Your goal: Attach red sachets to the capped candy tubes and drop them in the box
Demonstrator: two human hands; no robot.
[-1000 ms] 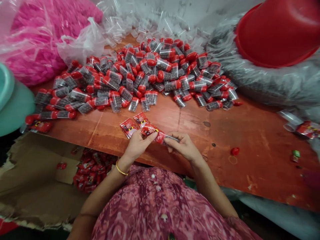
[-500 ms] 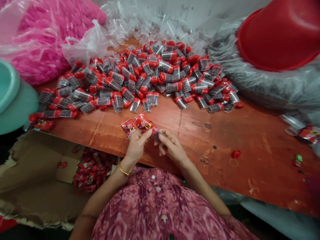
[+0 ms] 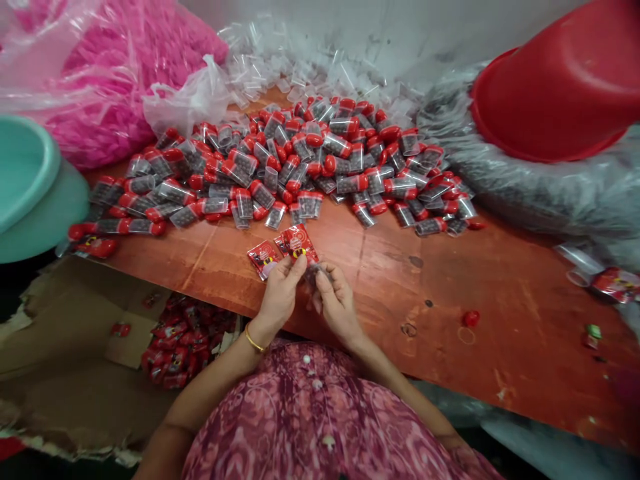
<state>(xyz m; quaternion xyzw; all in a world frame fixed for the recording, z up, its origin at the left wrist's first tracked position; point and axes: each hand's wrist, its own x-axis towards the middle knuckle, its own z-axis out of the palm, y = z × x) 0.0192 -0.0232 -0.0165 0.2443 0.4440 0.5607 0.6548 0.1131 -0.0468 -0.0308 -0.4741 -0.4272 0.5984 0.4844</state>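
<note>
My left hand [image 3: 280,290] is closed, its thumb pressed on a small red printed packet [image 3: 301,239]. A second red packet [image 3: 263,257] sticks out to the left of the fingers, slightly fanned from the first. Close beside it, my right hand [image 3: 337,297] pinches a small clear tube with dark contents [image 3: 311,272], which touches the lower right corner of the upper packet. Fingers cover most of the tube, so I cannot tell whether its end is inside the packet. Beyond both hands lies a heap of clear tubes with red caps and dark beads [image 3: 300,160].
A cardboard box [image 3: 55,347] below the table's left edge holds several red packets [image 3: 175,343]. Around the wooden table [image 3: 380,287] are a teal tub [image 3: 60,207], bagged pink pieces [image 3: 100,120], loose clear tubes [image 3: 310,67] and a red bucket [image 3: 545,100]. A red cap [image 3: 471,319] lies right.
The view has shifted slightly, so the heap sits lower in the picture. Both hands keep their grips close together, and the two red packets are spread a little further apart.
</note>
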